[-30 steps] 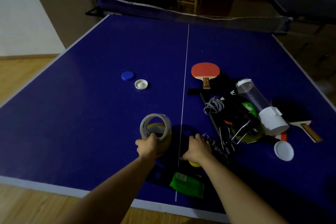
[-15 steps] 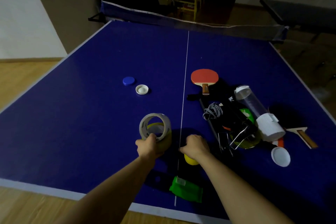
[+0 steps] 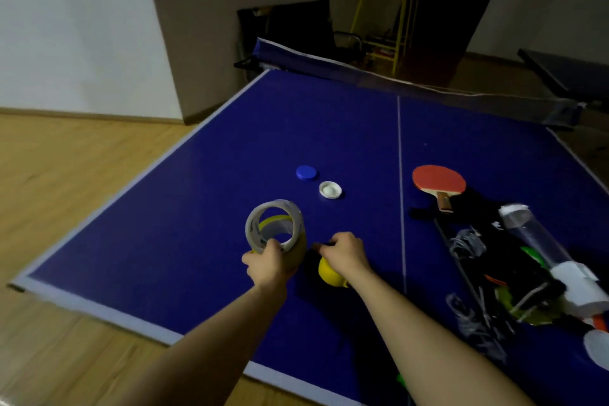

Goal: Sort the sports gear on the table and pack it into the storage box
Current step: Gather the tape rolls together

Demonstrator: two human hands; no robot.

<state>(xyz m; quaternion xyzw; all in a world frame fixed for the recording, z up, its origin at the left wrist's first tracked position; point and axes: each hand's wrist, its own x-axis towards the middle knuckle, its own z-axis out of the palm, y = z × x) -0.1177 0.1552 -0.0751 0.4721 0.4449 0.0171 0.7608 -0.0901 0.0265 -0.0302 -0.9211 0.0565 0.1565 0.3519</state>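
My left hand (image 3: 271,263) grips a clear cylindrical container (image 3: 275,229) with a yellow band, lying tilted with its open mouth facing me, on the blue table (image 3: 197,208). Just right of it, my right hand (image 3: 344,254) holds a yellow ball (image 3: 330,274) under curled fingers. A red paddle (image 3: 439,182) lies right of the centre line. Beyond it sits a heap of cords, black gear and green items (image 3: 494,273), with a clear tube (image 3: 540,250) across it.
A blue cap (image 3: 306,172) and a white cap (image 3: 330,189) lie behind the container. A white lid (image 3: 598,351) sits at the far right edge. The net (image 3: 412,82) spans the back. The table's near edge (image 3: 148,328) is close to my arms; wooden floor lies left.
The view swung left and closer. My right hand moved left with the yellow ball toward the container's mouth. The left hand kept its grip on the container.
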